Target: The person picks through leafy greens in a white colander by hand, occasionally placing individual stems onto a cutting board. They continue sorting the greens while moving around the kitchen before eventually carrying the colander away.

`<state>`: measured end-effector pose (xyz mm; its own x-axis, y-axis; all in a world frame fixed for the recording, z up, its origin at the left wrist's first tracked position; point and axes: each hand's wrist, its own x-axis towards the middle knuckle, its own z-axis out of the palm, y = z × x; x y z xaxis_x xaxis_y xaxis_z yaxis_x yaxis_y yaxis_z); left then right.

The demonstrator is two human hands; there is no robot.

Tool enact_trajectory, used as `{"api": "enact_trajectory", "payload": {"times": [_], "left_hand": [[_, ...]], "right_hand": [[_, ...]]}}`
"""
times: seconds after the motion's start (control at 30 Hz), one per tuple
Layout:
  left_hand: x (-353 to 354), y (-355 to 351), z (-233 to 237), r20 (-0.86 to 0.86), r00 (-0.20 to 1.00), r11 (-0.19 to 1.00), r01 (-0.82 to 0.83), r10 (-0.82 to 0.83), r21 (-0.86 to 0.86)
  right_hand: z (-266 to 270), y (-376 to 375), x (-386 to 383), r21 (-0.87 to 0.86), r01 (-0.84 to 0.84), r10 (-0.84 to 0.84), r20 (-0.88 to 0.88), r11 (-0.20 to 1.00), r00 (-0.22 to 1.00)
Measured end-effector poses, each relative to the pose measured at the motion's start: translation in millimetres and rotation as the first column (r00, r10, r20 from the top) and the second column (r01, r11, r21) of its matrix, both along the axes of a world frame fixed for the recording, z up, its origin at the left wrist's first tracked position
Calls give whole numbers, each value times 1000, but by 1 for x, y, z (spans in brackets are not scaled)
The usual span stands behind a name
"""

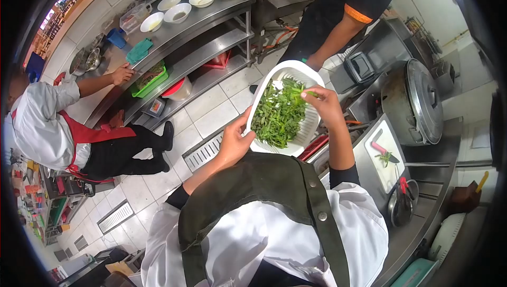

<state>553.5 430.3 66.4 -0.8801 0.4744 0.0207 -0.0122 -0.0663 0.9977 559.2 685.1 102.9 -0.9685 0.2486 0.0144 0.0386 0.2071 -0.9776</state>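
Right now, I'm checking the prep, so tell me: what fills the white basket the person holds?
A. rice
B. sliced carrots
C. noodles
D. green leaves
D: green leaves fill the white basket. The left hand grips its rim, and the right hand pinches a leafy sprig.

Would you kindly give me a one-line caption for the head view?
Left hand holds a white colander of greens; right hand pinches a leaf.
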Motion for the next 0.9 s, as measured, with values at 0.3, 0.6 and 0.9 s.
{"api": "enact_trajectory", "payload": {"times": [0.3, 0.6, 0.9], "left_hand": [[5, -1, 2, 83, 996, 998, -34, 30, 57], [4, 7, -4, 102, 995, 1000, -11, 13, -20], [0, 22, 4, 88, 996, 990, 15, -2, -140]], "right_hand": [[12, 5, 8, -674, -122, 247, 92, 728, 965], [15, 43, 46, -750, -78, 157, 35, 657, 987], [-91, 208, 197, 293, 921, -966, 65, 256, 248]]}}
